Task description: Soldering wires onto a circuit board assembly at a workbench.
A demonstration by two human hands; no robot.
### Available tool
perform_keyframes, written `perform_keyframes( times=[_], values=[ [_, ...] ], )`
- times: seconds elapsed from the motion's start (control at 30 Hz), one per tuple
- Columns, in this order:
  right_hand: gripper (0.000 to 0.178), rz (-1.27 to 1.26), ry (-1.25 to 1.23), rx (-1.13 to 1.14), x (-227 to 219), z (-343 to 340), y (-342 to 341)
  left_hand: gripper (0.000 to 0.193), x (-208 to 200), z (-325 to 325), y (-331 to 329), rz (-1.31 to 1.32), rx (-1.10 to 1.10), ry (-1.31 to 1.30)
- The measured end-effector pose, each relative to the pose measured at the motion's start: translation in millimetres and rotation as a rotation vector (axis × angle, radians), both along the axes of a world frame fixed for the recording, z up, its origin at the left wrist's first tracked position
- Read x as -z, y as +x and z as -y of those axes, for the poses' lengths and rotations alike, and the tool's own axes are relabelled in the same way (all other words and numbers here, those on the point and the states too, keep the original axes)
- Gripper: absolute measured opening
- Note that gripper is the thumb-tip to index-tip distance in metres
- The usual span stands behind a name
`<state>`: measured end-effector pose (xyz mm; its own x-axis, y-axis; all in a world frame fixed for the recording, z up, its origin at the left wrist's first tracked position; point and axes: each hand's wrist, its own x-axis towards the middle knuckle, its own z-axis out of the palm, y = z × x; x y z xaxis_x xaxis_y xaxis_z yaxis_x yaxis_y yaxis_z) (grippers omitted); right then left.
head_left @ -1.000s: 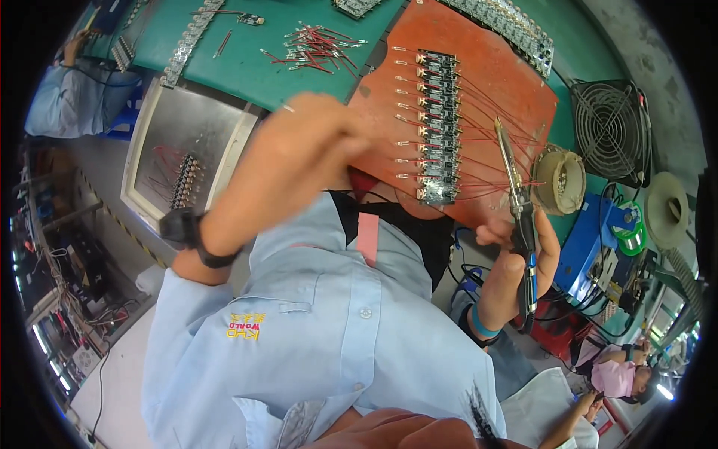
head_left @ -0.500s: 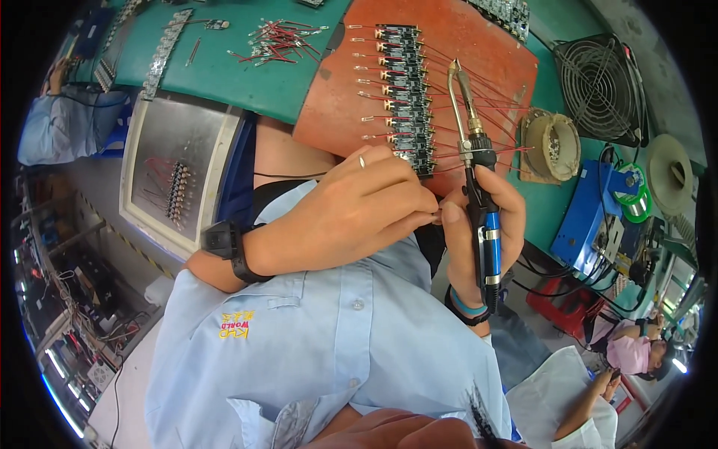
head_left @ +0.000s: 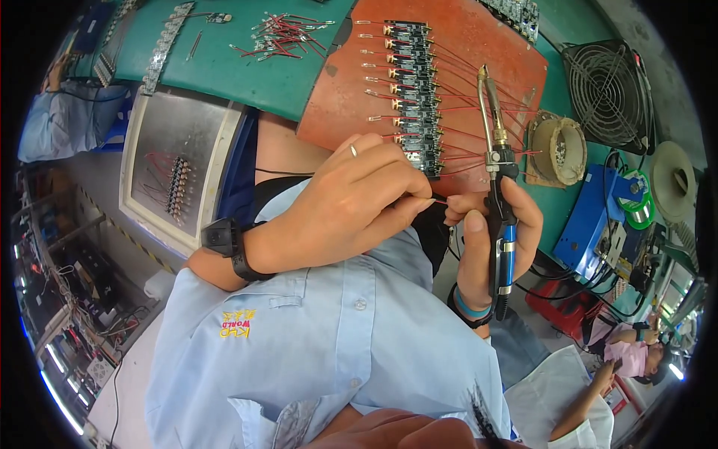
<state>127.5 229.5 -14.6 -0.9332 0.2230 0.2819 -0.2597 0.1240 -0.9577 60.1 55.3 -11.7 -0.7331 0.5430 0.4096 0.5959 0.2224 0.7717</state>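
Green bench (head_left: 247,75) carries our rust-brown board (head_left: 479,45); our right hand (head_left: 490,236) grips the slim metal-tipped soldering iron (head_left: 497,194), our left hand (head_left: 348,198) pinches a thin red wire (head_left: 440,200) beside it.

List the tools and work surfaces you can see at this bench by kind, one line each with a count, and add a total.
Soldering iron, in the right hand: 1
Orange board: 1
Fan: 1
Solder stand: 1
Metal tray: 1
Blue box: 1
Total: 6
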Motion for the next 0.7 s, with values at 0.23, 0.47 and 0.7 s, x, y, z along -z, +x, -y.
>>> perform_keyframes(
  times=[0.23,0.47,0.7],
  values=[
    [0.043,0.015,0.01,-0.006,1,0,0,0.015,-2,3,2,0.0,0.023,-0.044],
    [0.051,0.013,-0.091,0.073,-2,-9,13,0.015,-4,8,-8,-0.134,-0.076,-0.159],
    [0.059,-0.129,0.162,0.123,3,-61,46,0.013,1,0,-11,-0.146,-0.179,-0.28]
  ],
)
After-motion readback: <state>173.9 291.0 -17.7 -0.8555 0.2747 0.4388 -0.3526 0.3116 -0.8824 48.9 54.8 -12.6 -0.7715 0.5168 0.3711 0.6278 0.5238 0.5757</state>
